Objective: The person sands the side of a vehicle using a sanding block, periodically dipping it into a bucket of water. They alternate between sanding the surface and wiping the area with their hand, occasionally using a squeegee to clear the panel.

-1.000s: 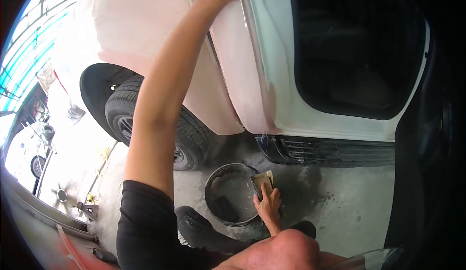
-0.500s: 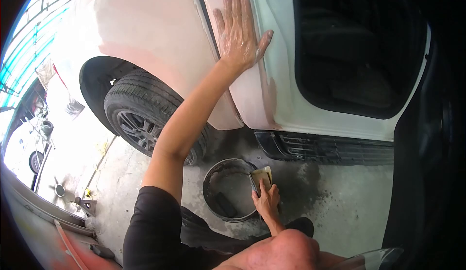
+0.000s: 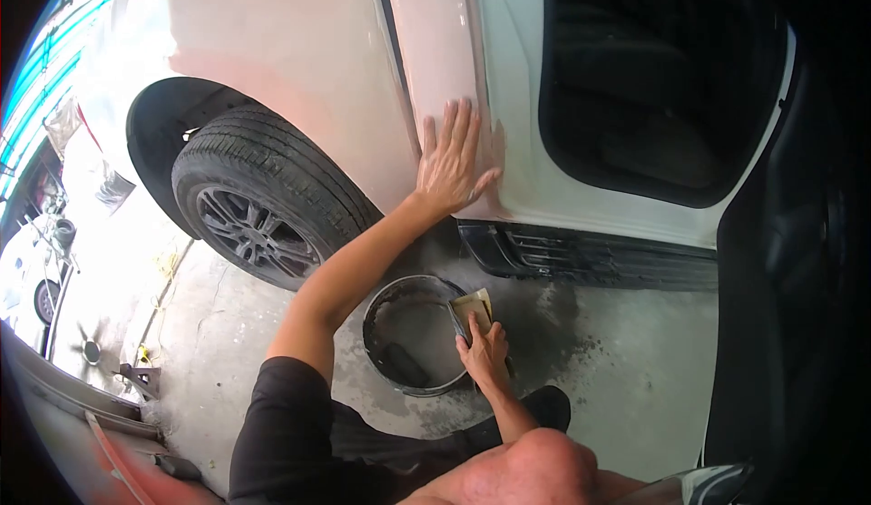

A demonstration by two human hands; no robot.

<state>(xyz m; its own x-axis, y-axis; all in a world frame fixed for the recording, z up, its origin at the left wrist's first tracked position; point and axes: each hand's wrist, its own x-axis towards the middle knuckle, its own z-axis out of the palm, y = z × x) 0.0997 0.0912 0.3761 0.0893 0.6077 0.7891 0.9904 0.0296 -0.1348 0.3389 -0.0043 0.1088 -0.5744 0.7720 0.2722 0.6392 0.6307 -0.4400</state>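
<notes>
My left hand (image 3: 451,162) lies flat with spread fingers on the lower part of the pinkish door panel (image 3: 435,42), near the sill. Nothing is in it. Below, over the right rim of a round black bucket (image 3: 370,346), my right hand (image 3: 485,353) grips a flat sanding block with tan paper (image 3: 473,308). Greyish water fills the bucket, and a dark object (image 3: 402,366) lies in it.
The front wheel (image 3: 259,219) stands left of my left arm. A black side step (image 3: 590,255) juts out under the door. A metal stand (image 3: 141,380), a small fan-like object (image 3: 91,352) and a reddish panel (image 3: 118,455) are at the lower left.
My left hand has slid down the panel towards the sill, its fingers still spread. My right hand keeps its hold on the sanding block beside the bucket. The view has shifted slightly.
</notes>
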